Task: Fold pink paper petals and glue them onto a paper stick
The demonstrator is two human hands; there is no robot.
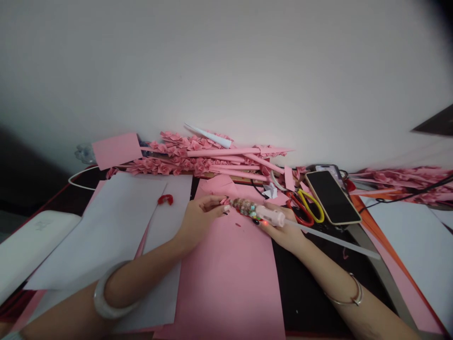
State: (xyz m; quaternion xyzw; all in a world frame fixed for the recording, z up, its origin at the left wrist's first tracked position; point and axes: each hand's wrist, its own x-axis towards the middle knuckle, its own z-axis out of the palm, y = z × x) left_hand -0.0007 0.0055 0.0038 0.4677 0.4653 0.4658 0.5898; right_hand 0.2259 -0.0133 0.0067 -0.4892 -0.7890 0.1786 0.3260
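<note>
Between its thumb and fingers, my left hand [202, 217] pinches a small pink paper piece [225, 201]. My right hand [285, 230] is wrapped round a pale pink glue gun [271, 216] decorated with colourful beads; a long translucent glue stick [332, 239] sticks out of its back. The gun's tip points left and is close to the paper piece; whether they touch is not clear. A red light glows on the gun. Both hands are above a large pink sheet [233, 283], which has a small red scrap on it.
Pink paper flowers [173, 160] and rolled stems lie along the wall. Scissors [310, 208] with red and yellow handles and a phone [332, 197] are right of my right hand. White sheets [116, 226] and a white box-like object [35, 245] lie left.
</note>
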